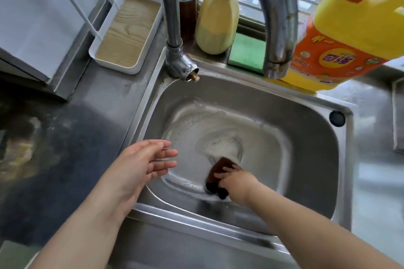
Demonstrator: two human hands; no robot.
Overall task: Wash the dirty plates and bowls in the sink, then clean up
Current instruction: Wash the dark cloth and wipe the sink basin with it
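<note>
Right hand (235,183) down in the stainless-steel sink basin (306,137), fingers curled over a dark brown scouring pad (216,176), pressing it on the basin floor near the front wall. Soapy, streaky film swirled across the basin floor around the pad. Left hand (140,164) hovers over the sink's left rim, palm turned inward, fingers straight and loosely spread, holding nothing.

No plates or bowls visible in the sink.

Curved chrome faucet (277,17) arcs over the back rim; its spout end looks tarnished. Behind it on the ledge: yellow plastic detergent jug with orange cap and orange label (349,28), pale yellow squeeze bottle (216,17), dark brown glass bottle (188,6), flat green sponge (247,52).

Left of the faucet base, a white rectangular tray with wood-grain insert (126,33) sits on the steel table (98,94). Table left of the sink is dark and blurred; can't tell what's there.
</note>
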